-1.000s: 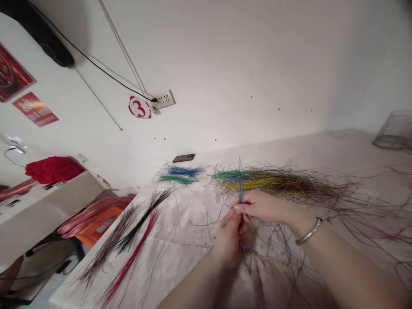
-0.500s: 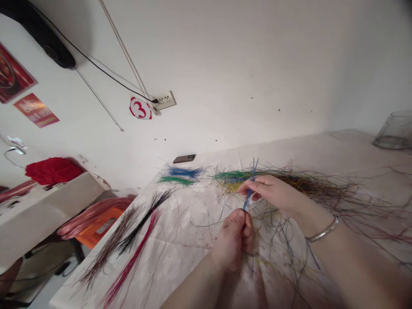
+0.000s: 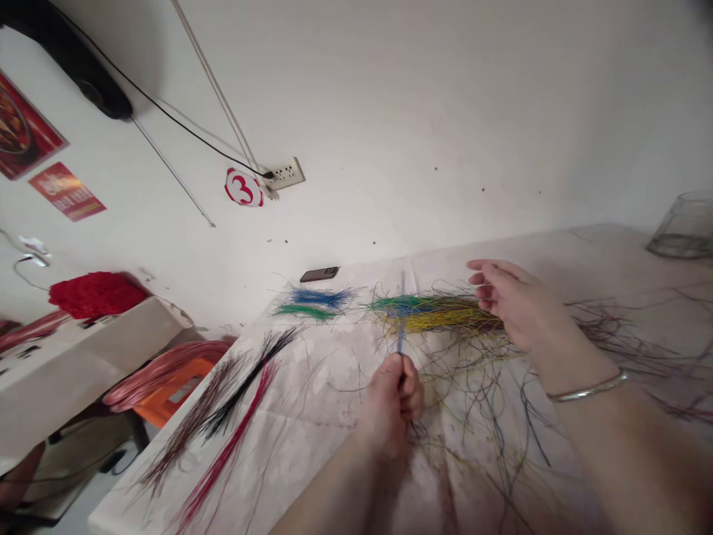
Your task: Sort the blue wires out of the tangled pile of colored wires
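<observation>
My left hand (image 3: 393,401) is closed in a fist on a thin bunch of blue wires (image 3: 401,319) that stand up from it above the table. My right hand (image 3: 515,301) hovers over the big mixed heap of green, yellow and brown wires (image 3: 434,312); its fingers are loosely spread and hold nothing. A metal bangle (image 3: 590,386) sits on my right wrist. Loose tangled wires (image 3: 501,416) lie under and around both hands.
Sorted bundles lie on the table (image 3: 334,401): blue and green (image 3: 312,303) at the back, black (image 3: 250,379), dark red (image 3: 189,427) and bright red (image 3: 223,453) at the left. A phone (image 3: 318,274) lies by the wall. An orange stool (image 3: 167,386) stands left; a clear container (image 3: 682,227) far right.
My right hand has let go of the blue wires and moved up and to the right over the mixed heap. My left hand still grips the blue bunch and has shifted slightly left.
</observation>
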`<state>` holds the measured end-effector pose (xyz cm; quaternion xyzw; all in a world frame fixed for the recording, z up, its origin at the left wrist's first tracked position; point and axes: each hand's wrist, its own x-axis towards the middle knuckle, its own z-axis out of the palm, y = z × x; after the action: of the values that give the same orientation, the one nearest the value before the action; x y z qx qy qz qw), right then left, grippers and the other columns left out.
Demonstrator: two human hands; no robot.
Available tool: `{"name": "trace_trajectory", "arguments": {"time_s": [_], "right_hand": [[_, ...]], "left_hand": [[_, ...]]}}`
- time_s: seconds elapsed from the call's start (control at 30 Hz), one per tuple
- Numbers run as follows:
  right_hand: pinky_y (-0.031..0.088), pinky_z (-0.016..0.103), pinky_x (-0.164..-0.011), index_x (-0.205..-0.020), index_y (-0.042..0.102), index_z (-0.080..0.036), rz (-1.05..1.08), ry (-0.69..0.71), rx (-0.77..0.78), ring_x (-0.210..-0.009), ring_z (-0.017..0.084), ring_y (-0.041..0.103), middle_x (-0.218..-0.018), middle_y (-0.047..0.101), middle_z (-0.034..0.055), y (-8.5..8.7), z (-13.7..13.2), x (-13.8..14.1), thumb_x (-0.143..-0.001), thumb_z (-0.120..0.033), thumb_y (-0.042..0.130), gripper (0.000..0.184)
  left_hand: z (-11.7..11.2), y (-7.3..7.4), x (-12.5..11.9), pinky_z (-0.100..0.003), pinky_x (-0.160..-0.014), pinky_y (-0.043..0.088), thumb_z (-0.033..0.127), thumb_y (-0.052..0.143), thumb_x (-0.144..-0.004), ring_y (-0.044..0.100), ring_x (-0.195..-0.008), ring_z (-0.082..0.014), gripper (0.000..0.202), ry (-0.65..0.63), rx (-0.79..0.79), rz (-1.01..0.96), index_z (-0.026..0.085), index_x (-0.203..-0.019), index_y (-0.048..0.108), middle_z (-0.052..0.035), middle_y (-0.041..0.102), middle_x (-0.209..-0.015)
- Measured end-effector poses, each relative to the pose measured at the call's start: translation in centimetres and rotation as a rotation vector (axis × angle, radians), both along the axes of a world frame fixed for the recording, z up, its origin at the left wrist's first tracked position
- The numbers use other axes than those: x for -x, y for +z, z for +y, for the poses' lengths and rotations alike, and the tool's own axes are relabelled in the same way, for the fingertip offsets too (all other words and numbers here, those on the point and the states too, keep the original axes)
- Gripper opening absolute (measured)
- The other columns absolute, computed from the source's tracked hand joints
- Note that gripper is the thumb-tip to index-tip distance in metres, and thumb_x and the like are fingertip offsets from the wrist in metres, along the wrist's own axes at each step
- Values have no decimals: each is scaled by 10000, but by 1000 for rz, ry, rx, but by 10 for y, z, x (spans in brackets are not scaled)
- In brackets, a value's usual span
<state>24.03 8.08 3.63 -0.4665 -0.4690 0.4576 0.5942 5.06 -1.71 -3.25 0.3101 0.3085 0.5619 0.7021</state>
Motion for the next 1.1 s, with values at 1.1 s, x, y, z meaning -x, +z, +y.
{"name": "trace_trajectory", "arguments": {"time_s": [1.1], "right_hand": [[379, 295, -719, -951, 623, -150, -1327, 245, -163, -848, 233, 608, -882, 671, 107, -89, 13, 39, -803, -192, 570, 163]], "left_hand": [[9, 3, 9, -197, -381, 59, 246, 568, -722, 113, -376, -40, 163, 299, 248, -139, 187, -689, 420, 91, 192, -491]]}}
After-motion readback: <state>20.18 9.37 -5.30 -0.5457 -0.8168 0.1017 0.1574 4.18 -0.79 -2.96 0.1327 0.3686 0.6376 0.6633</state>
